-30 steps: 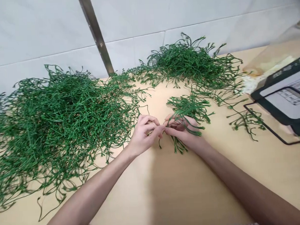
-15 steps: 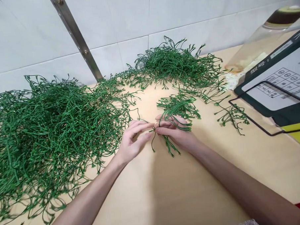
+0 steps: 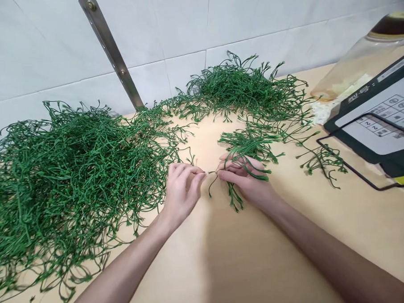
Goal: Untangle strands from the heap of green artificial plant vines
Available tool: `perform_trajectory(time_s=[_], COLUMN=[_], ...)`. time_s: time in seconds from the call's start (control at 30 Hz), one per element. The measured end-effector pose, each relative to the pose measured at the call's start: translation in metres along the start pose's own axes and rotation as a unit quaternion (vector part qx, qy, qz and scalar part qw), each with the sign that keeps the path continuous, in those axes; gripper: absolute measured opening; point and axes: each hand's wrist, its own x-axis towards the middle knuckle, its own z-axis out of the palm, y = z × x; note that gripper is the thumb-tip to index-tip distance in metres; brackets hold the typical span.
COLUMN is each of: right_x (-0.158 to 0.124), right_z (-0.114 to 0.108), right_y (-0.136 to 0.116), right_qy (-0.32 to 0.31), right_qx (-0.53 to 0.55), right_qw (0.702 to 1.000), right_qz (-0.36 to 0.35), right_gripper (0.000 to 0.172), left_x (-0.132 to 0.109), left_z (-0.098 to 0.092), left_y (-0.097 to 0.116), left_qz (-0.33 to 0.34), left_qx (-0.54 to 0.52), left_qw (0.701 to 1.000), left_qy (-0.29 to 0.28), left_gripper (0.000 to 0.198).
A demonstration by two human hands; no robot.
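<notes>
My right hand [image 3: 246, 178] is closed around a small bundle of green artificial stems [image 3: 235, 197], and some of them hang below the fingers or curl over its back. Between the two hands a thin branched green stem [image 3: 212, 181] pokes out from the right thumb and fingertips. My left hand [image 3: 182, 190] pinches with thumb and forefinger at the tip of that stem, where a tiny pale bit shows. Just behind the right hand a loose bunch of the same stems [image 3: 250, 142] lies on the table.
A large tangled heap of green stems [image 3: 79, 174] covers the left side. Another heap [image 3: 242, 89] lies against the tiled wall [image 3: 170, 28]. To the right are a dark printed box [image 3: 384, 116], a bent black wire frame [image 3: 360, 178] and a clear bottle [image 3: 355, 64] with a brown cap. A metal strip [image 3: 114, 57] stands against the wall.
My left fingertips have drawn a little away from the right hand, and the gap between them is wider. The whole view has shifted slightly.
</notes>
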Motion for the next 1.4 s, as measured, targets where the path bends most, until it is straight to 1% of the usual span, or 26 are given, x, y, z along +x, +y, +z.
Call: perform_trajectory(time_s=[0.07, 0.13, 0.2, 0.23, 0.3, 0.33, 0.37, 0.43, 0.5, 0.53, 0.57, 0.63, 0.73, 0.87, 0.97, 1.1, 1.17, 1.23, 1.4], right_x=[0.001, 0.001, 0.001, 0.001, 0.0, 0.0, 0.0, -0.001, -0.002, -0.002, -0.002, -0.003, -0.002, -0.001, -0.001, -0.002, -0.002, -0.002, 0.001], right_z=[0.0, 0.001, 0.001, 0.002, 0.003, 0.003, 0.003, 0.004, 0.005, 0.006, 0.006, 0.007, 0.006, 0.005, 0.005, 0.006, 0.005, 0.003, -0.002], right_y=[0.001, 0.002, 0.002, 0.001, -0.001, -0.002, -0.003, -0.004, -0.003, -0.002, -0.002, -0.002, -0.006, -0.013, -0.016, -0.014, -0.012, -0.01, -0.006], right_qy=[0.009, 0.005, 0.0, -0.002, 0.004, 0.011, 0.015, 0.012, -0.006, -0.016, -0.024, -0.034, -0.047, -0.081, -0.098, -0.088, -0.099, -0.116, -0.14], right_qx=[0.013, 0.023, 0.031, 0.028, -0.001, -0.022, -0.041, -0.066, -0.071, -0.07, -0.069, -0.07, -0.055, -0.056, -0.057, 0.0, 0.02, 0.04, 0.095], right_qw=[1.0, 1.0, 0.999, 1.0, 1.0, 1.0, 0.999, 0.998, 0.997, 0.997, 0.997, 0.997, 0.997, 0.995, 0.994, 0.995, 0.993, 0.99, 0.983], right_qz=[0.002, 0.009, 0.015, 0.014, 0.005, -0.003, -0.009, -0.015, -0.012, -0.01, -0.008, -0.006, -0.015, -0.022, 0.009, 0.054, 0.066, 0.071, 0.071], right_gripper=[0.039, 0.036, 0.032, 0.031, 0.03, 0.03, 0.031, 0.031, 0.03, 0.029, 0.029, 0.029, 0.027, 0.021, 0.024, 0.035, 0.034, 0.03, 0.024], left_x=[-0.001, -0.001, -0.002, -0.002, -0.002, -0.002, -0.001, -0.001, -0.002, -0.002, -0.003, -0.003, -0.003, -0.002, -0.002, -0.001, -0.001, -0.001, -0.002], left_z=[0.002, 0.003, 0.004, 0.004, 0.003, 0.001, 0.0, -0.001, -0.001, 0.0, 0.001, 0.002, 0.003, 0.002, 0.0, -0.001, 0.0, 0.001, 0.003], left_y=[-0.001, -0.003, -0.003, -0.003, -0.001, 0.0, 0.002, 0.004, 0.005, 0.004, 0.004, 0.003, 0.001, 0.001, 0.004, 0.007, 0.007, 0.005, 0.001], left_qz=[-0.048, -0.077, -0.077, -0.071, -0.035, -0.008, 0.02, 0.045, 0.04, 0.033, 0.026, 0.016, 0.021, 0.055, 0.073, 0.082, 0.075, 0.054, 0.018], left_qx=[0.025, 0.054, 0.07, 0.072, 0.052, 0.024, -0.014, -0.089, -0.127, -0.132, -0.133, -0.13, -0.122, -0.112, -0.115, -0.12, -0.118, -0.123, -0.158], left_qw=[0.996, 0.989, 0.985, 0.984, 0.986, 0.989, 0.992, 0.994, 0.99, 0.989, 0.988, 0.99, 0.992, 0.991, 0.989, 0.988, 0.989, 0.99, 0.985], left_qy=[0.066, 0.115, 0.136, 0.144, 0.154, 0.146, 0.122, 0.039, -0.038, -0.061, -0.071, -0.059, -0.028, -0.04, -0.057, -0.051, -0.042, -0.038, -0.065], left_gripper=[0.012, 0.019, 0.031, 0.033, 0.028, 0.022, 0.018, 0.013, 0.015, 0.014, 0.011, 0.004, 0.01, 0.017, 0.016, 0.006, 0.011, 0.014, 0.013])
